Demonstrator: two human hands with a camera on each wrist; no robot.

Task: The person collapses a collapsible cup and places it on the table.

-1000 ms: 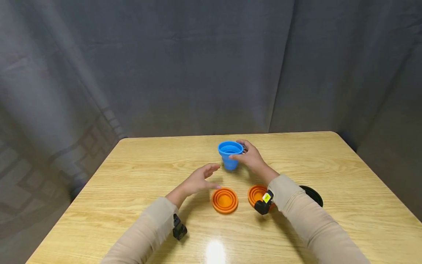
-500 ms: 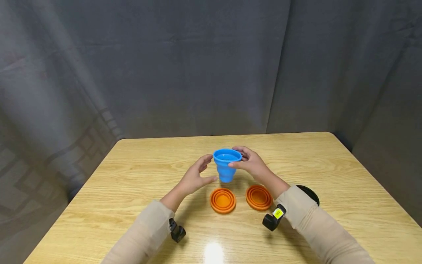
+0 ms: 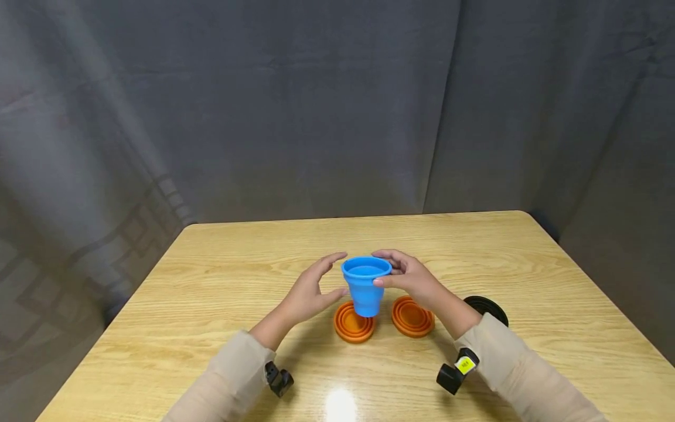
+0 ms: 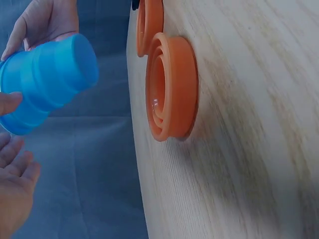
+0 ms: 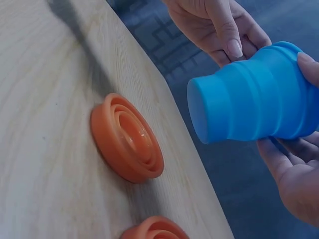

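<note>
A blue collapsible cup (image 3: pixel 365 296), extended to full height, hangs roughly upright in the air over the left orange collapsed cup (image 3: pixel 348 333). My right hand (image 3: pixel 413 282) grips it near the rim, thumb on the near side and fingers behind. In the right wrist view that thumb presses the blue wall (image 5: pixel 259 99). My left hand (image 3: pixel 306 296) is spread at the cup's left side, thumb and fingers apart around it; in the right wrist view the left thumb (image 5: pixel 233 46) stands off the wall. Whether the left fingertips touch the rim I cannot tell.
A second orange collapsed cup (image 3: pixel 413 316) lies to the right of the first. Behind my right forearm sits a black ridged round item (image 3: pixel 486 308), partly covered by the sleeve. The wooden table (image 3: pixel 253 252) ends at a grey curtain (image 3: pixel 295 117).
My right hand has brought the blue cup from farther back on the table toward me, over the left orange one. The left hand has come to the cup's side.
</note>
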